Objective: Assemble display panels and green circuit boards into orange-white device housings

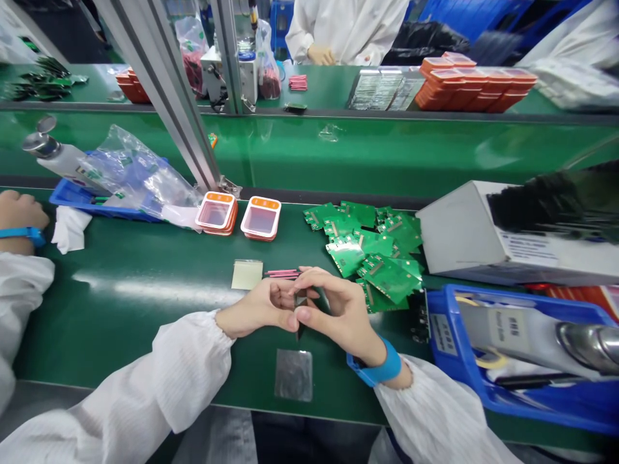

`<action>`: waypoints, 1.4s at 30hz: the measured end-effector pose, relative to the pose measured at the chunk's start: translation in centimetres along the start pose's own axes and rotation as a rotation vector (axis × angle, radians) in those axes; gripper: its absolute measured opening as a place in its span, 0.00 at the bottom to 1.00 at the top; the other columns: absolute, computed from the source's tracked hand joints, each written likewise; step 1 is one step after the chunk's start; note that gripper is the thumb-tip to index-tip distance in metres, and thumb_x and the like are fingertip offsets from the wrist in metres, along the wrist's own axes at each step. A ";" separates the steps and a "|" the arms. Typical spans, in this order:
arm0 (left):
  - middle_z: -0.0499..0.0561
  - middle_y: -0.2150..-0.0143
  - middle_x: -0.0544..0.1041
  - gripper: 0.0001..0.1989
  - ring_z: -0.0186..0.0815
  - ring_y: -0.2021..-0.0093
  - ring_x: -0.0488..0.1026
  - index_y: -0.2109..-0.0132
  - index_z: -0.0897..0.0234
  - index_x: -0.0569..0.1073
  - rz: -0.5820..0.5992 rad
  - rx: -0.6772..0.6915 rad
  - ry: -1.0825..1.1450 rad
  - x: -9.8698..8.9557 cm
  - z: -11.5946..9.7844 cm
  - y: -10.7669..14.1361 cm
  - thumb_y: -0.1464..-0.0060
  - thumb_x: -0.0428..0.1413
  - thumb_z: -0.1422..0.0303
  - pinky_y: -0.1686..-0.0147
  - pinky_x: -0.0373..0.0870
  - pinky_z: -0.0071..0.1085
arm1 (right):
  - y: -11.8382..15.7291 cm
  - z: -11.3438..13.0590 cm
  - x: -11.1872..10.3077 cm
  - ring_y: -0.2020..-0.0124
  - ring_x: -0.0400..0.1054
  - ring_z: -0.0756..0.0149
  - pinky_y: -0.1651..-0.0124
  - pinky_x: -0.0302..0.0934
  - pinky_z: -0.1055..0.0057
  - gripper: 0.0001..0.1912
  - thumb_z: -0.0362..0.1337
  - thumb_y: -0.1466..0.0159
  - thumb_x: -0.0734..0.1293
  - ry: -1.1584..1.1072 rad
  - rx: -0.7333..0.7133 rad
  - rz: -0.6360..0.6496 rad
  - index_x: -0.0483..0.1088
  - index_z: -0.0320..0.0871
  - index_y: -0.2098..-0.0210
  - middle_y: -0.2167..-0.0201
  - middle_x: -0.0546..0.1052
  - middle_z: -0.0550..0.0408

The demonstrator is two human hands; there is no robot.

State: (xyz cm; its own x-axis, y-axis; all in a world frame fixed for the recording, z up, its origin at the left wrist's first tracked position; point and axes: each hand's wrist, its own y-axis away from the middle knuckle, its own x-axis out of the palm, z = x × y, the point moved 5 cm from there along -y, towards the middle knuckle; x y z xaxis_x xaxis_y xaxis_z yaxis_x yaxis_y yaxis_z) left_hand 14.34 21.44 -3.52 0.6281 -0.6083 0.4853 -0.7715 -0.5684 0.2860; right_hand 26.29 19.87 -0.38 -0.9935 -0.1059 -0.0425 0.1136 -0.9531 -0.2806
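Observation:
My left hand (264,308) and my right hand (336,312) meet over the front of the green bench, fingertips pinched together. Between them is a small thin dark piece (298,332), turned nearly edge-on. Most of it is hidden by my fingers, so its kind cannot be made out. Just below lies a grey, see-through square sheet (293,375). Beyond my left hand sit a pale yellow square pad (247,275) and several thin pink strips (282,274). A loose heap of green circuit boards (382,248) lies beyond my right hand.
Two orange-and-white framed trays (261,218) (217,212) stand at the back. On the right are a white box (459,232) and a blue bin (440,361) holding a metal bottle. A metal post (169,96) rises left of centre. Another person's hand (22,216) rests far left.

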 end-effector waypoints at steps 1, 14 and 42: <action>0.53 0.64 0.77 0.32 0.36 0.63 0.73 0.56 0.67 0.77 -0.005 0.002 0.002 -0.1 0.1 0.0 0.68 0.71 0.54 0.60 0.69 0.31 | 0.0 -0.2 0.0 0.64 0.71 0.61 0.50 0.66 0.55 0.12 0.46 0.43 0.72 -0.038 0.040 -0.002 0.74 0.45 0.66 0.70 0.76 0.53; 0.53 0.63 0.77 0.26 0.39 0.61 0.75 0.58 0.66 0.77 -0.034 0.007 0.026 -0.1 0.2 -0.2 0.67 0.72 0.61 0.60 0.73 0.35 | -0.2 -1.5 0.1 0.69 0.65 0.67 0.62 0.65 0.66 0.09 0.43 0.46 0.74 -0.195 0.209 0.025 0.75 0.44 0.71 0.75 0.72 0.57; 0.50 0.64 0.78 0.23 0.34 0.63 0.75 0.59 0.66 0.75 -0.220 0.138 -0.053 -0.6 -0.6 -0.3 0.65 0.71 0.69 0.61 0.71 0.30 | -0.4 -1.9 -0.2 0.47 0.64 0.62 0.40 0.55 0.62 0.08 0.42 0.39 0.70 -0.200 0.237 0.076 0.72 0.45 0.71 0.52 0.70 0.51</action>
State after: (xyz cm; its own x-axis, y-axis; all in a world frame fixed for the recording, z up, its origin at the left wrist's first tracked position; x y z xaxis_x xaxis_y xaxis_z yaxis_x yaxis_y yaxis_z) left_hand 14.15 22.28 -3.42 0.7867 -0.4878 0.3784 -0.5966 -0.7581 0.2632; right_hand 26.46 20.82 -2.11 -0.9673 -0.2107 0.1412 0.2054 -0.9773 -0.0515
